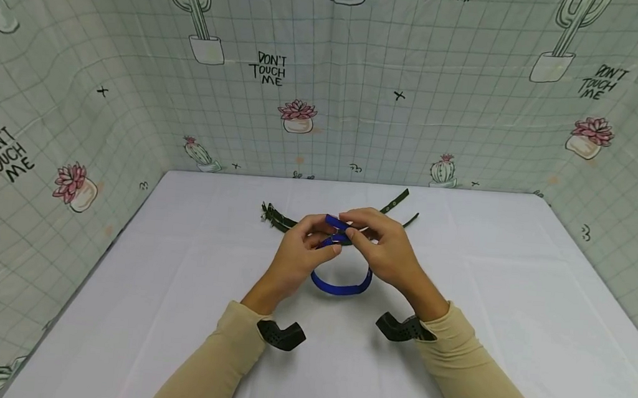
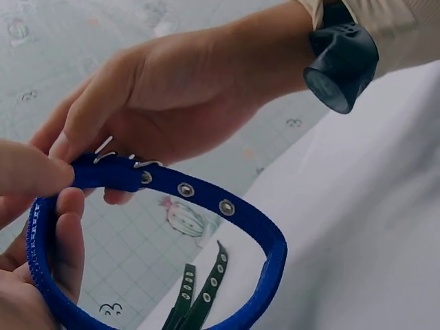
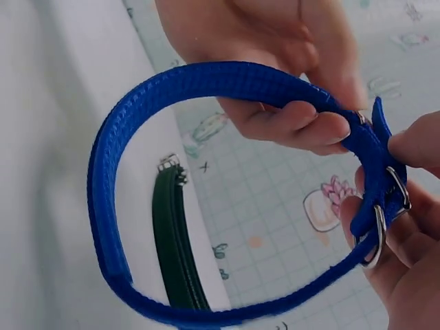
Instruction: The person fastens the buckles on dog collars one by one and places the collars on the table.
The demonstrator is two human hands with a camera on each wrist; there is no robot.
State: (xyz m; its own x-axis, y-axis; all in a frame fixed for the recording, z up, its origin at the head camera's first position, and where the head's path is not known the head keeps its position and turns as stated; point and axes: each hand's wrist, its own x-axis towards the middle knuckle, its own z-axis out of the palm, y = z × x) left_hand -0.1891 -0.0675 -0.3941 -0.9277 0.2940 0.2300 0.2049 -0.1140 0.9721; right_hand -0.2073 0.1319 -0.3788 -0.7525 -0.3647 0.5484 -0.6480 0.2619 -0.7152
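Past the left edge of the white tabletop (image 1: 188, 289), and behind its far edge, rose a cloth (image 1: 335, 138) printed with potted cactuses. Toward that far edge, left of the middle, lay the buckled end of some green straps (image 1: 279, 219), small metal pieces showing at its tip. Next came my left sleeve (image 1: 229, 342), with a black wrist piece (image 1: 281, 335), and then my left grip (image 1: 299, 250), closed in narrow, thumb and fingertips on the blue collar (image 1: 341, 290). I had the collar up over the tabletop, about midway between its left and right edges, the round loop hanging toward the near edge. Its metal ring (image 3: 380, 237) and buckle (image 3: 400, 189) sat up by my fingers, and a row of eyelets (image 2: 185, 190) ran along the band. To the right, my right grip (image 1: 385, 242) was narrow too, pinching the collar close beside the left. Behind it, two green tails with holes pointed toward the far right corner. My right sleeve (image 1: 469, 367) reached in from the near edge.
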